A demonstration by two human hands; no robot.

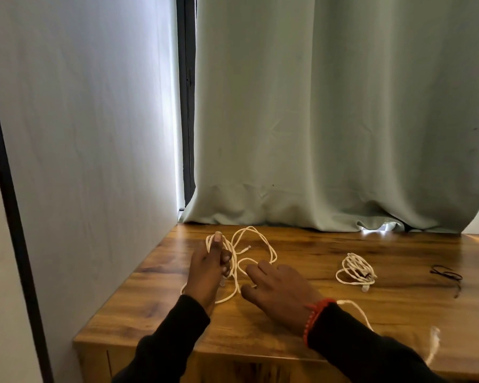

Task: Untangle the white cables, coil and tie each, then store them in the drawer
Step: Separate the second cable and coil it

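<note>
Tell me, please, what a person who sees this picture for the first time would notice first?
First, the two hands at the near middle of the wooden table: the left hand holds loops of a loose white cable, and the right hand lies spread over its slack. To the right rests a coiled white cable, with a thin dark tie further right. Behind hangs a pale green curtain.

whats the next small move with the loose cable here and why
Probably the right hand should feed another loop to the left hand, which already grips several turns of the loose white cable; much of it lies uncoiled on the table.
</note>
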